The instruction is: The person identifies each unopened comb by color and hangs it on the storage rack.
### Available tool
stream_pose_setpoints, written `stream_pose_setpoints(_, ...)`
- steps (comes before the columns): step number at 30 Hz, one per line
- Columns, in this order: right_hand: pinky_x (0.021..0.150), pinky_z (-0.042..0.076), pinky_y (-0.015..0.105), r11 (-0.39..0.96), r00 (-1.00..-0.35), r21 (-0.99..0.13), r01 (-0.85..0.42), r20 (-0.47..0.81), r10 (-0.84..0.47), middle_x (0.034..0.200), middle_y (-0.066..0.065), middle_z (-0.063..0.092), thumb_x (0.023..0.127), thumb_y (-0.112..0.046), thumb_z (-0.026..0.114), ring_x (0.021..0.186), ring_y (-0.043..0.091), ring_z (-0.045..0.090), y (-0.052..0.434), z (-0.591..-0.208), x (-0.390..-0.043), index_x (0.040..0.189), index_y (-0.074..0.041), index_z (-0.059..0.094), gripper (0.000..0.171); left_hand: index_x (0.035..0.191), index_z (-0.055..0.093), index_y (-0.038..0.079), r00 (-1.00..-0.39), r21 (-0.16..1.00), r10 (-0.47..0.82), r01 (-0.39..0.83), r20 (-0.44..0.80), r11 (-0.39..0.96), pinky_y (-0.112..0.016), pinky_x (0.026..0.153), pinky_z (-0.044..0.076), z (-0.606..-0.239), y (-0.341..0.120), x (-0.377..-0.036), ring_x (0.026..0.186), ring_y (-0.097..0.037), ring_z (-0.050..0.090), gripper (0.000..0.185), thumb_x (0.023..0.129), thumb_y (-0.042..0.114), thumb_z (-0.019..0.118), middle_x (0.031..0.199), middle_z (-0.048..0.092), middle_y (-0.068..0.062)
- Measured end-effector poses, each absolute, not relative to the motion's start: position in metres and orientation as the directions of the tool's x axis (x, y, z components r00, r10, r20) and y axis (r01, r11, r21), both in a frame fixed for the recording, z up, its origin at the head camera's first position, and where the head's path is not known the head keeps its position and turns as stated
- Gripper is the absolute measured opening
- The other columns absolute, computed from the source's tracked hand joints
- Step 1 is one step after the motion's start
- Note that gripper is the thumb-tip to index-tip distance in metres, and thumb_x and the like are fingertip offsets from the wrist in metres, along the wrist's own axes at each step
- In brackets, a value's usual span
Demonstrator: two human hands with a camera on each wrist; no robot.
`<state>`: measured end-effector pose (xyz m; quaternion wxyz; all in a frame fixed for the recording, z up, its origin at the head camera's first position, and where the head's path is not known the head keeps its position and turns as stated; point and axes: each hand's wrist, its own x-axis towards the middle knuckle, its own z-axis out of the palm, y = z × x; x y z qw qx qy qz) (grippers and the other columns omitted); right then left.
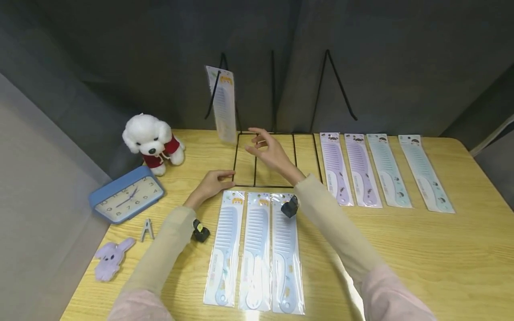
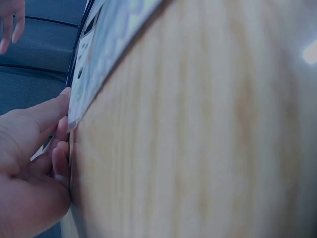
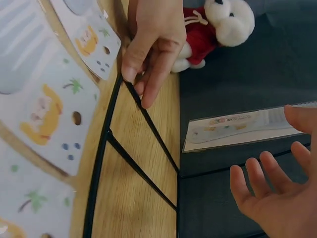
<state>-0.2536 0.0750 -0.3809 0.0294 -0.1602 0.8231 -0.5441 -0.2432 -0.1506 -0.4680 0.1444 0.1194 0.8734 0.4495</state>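
Observation:
My left hand (image 1: pixel 210 185) pinches the near left corner of a black wire rack (image 1: pixel 277 186) between thumb and fingers. My right hand (image 1: pixel 270 151) is raised over the rack's base with its fingers loosely bent and nothing in them. Left of it, a packaged blue comb (image 1: pixel 225 107) hangs from the rack's left hook, apart from the right fingers. Three more packaged blue combs, a left one (image 1: pixel 226 249), a middle one (image 1: pixel 255 252) and a right one (image 1: pixel 285 254), lie side by side in front of the rack.
Two packaged purple combs (image 1: pixel 336 169) and two packaged green combs (image 1: pixel 388 171) lie right of the rack. At left are a white plush dog (image 1: pixel 149 136), a blue clock (image 1: pixel 127 196), a grey clip (image 1: pixel 147 229) and a purple plush rabbit (image 1: pixel 111 261). A dark curtain (image 1: pixel 140 58) hangs behind.

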Motion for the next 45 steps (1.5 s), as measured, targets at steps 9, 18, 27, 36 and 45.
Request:
stream_pose_setpoints(9, 0.085, 0.049, 0.043, 0.365, -0.951, -0.901, -0.234, 0.134, -0.279, 0.115, 0.017, 0.057, 0.092, -0.025, 0.065, 0.102, 0.028, 0.055, 0.106, -0.385, -0.202, 0.138, -0.015, 0.047, 0.05, 0.132, 0.056, 0.005, -0.929, 0.82, 0.343, 0.085, -0.141, 0.567, -0.043, 0.105, 0.038, -0.466, -0.15, -0.242, 0.125, -0.03, 0.049, 0.046, 0.089, 0.017, 0.068, 0.133, 0.056, -0.015)
stream_pose_setpoints(18, 0.081, 0.05, 0.038, 0.478, -0.956, -0.856, -0.195, 0.057, -0.289, 0.11, 0.018, 0.06, 0.09, -0.022, 0.067, 0.094, 0.025, 0.057, 0.148, -0.407, -0.14, 0.133, -0.005, 0.05, 0.05, 0.132, 0.056, 0.004, -0.927, 0.827, 0.35, 0.09, -0.134, 0.556, -0.042, 0.104, 0.039, -0.466, -0.15, -0.243, 0.122, -0.03, 0.051, 0.047, 0.089, 0.017, 0.068, 0.132, 0.057, -0.015)
stream_pose_setpoints(27, 0.09, 0.045, 0.055, 0.671, -0.917, -0.718, -0.185, -0.12, -0.381, 0.118, 0.024, 0.056, 0.088, -0.027, 0.068, 0.108, 0.039, 0.052, 0.165, -0.418, -0.08, 0.132, -0.001, 0.049, 0.055, 0.133, 0.055, 0.004, -0.925, 0.813, 0.363, 0.121, -0.116, 0.569, -0.044, 0.104, 0.039, -0.471, -0.152, -0.243, 0.124, -0.031, 0.049, 0.046, 0.09, 0.018, 0.067, 0.134, 0.055, -0.016)
stream_pose_setpoints(36, 0.088, 0.038, 0.059, 0.808, -0.907, -0.527, -0.262, -0.153, -0.393, 0.134, 0.029, 0.042, 0.086, -0.047, 0.065, 0.114, 0.042, 0.041, 0.147, -0.42, -0.049, 0.136, -0.015, 0.052, 0.06, 0.132, 0.056, 0.003, -0.926, 0.815, 0.354, 0.105, -0.128, 0.57, -0.043, 0.104, 0.039, -0.468, -0.151, -0.242, 0.123, -0.031, 0.05, 0.046, 0.09, 0.017, 0.067, 0.133, 0.055, -0.016)
stream_pose_setpoints(45, 0.091, 0.04, 0.058, 0.86, -0.917, -0.428, -0.277, -0.15, -0.37, 0.137, 0.033, 0.04, 0.081, -0.052, 0.067, 0.113, 0.044, 0.043, 0.142, -0.422, -0.042, 0.132, -0.009, 0.056, 0.067, 0.133, 0.054, 0.003, -0.926, 0.818, 0.354, 0.099, -0.133, 0.566, -0.042, 0.105, 0.038, -0.466, -0.15, -0.241, 0.124, -0.031, 0.049, 0.046, 0.09, 0.016, 0.066, 0.134, 0.055, -0.016)
